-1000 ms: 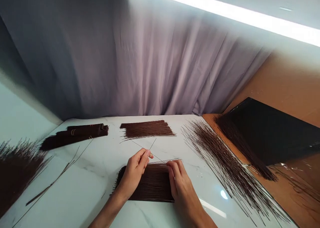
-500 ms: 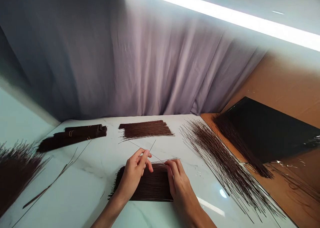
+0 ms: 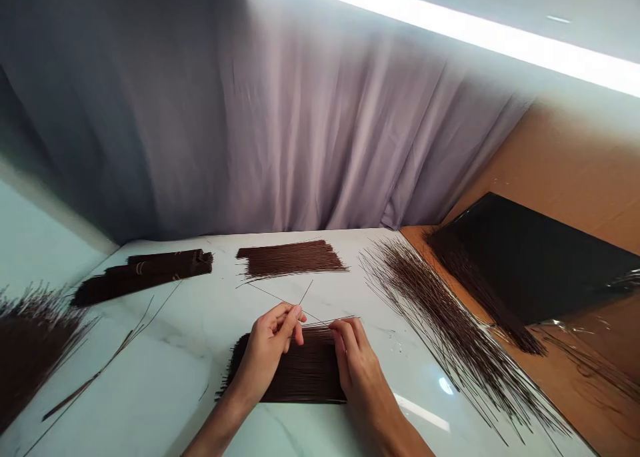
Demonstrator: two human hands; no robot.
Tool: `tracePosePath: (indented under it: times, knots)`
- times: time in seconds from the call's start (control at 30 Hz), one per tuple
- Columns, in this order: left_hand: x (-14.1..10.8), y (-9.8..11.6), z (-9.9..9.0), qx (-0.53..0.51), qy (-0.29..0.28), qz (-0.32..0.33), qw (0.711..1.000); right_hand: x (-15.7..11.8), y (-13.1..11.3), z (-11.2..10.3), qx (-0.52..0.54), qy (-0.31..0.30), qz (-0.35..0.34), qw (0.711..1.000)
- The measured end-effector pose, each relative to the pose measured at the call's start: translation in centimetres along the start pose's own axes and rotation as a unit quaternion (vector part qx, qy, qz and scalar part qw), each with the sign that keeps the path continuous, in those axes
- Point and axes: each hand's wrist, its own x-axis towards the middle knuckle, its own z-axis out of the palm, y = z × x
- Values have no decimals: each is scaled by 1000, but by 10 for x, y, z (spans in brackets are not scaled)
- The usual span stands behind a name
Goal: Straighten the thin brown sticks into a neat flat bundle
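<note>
My left hand [image 3: 273, 340] is closed, thumb and fingertips pinched on a thin dark brown stick [image 3: 307, 292] whose free end points up and to the right. My right hand [image 3: 357, 353] is closed too, its fingertips pinching one end of a longer thin stick [image 3: 267, 291]. That stick slants up to the left past my left fingertips and crosses the first one; whether the left fingers grip it as well, I cannot tell. Beneath both hands lies a thick pile of dark brown sticks [image 3: 310, 373], laid side by side on the white table and partly hidden by my left hand.
Behind the hands lies a flat bundle of sticks [image 3: 293, 258]. Tied bundles [image 3: 160, 268] rest at the back left, near several loose strands [image 3: 100, 370] and another heap [image 3: 35, 357]. Spread sticks [image 3: 450, 310] and a black sheet [image 3: 540, 263] are on the right, before a grey curtain [image 3: 310, 123].
My left fingertips have shifted very slightly down and right along the long stick. My right hand holds almost the same position, and the piles look unchanged.
</note>
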Motion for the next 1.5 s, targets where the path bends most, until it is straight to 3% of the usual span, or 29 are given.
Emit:
tracePosePath:
  times: [0.5, 0.7, 0.8, 0.9, 0.97, 1.03, 1.1, 1.23, 1.3, 1.37, 1.5]
  knots:
    - [-3, -2, 6, -54, 32, -5, 998, 6, -6, -10, 58, -42, -13, 997]
    - [-6, 1, 5, -50, 10, 1, 999, 5, -8, -14, 122, -73, -7, 990]
    - [-13, 10, 2, -39, -43, -3, 998, 12, -5, -26, 145, -120, 5, 982]
    - [-27, 20, -1, 1, -179, -18, 984, 39, -6, -52, 152, -223, -10, 963]
    - [-36, 25, -1, 51, -257, -13, 965, 63, -13, -74, 123, -267, -62, 954]
    - [-39, 26, 0, 89, -268, 5, 959, 76, -26, -92, 57, -251, -134, 957]
    - [-34, 23, -2, 92, -229, 14, 969, 70, -40, -95, 4, -190, -183, 965]
    - [-20, 14, -7, -15, -154, -36, 987, 7, -41, -64, 66, -78, -187, 977]
    - [-21, 14, -6, -60, -153, -62, 984, -20, -27, -46, 99, -102, -120, 983]
    - [-29, 15, -4, -73, -173, -73, 980, -24, -13, -39, 126, -154, -72, 977]
    - [-49, 15, 1, -48, -256, -89, 961, 34, -9, -62, 96, -300, -116, 942]
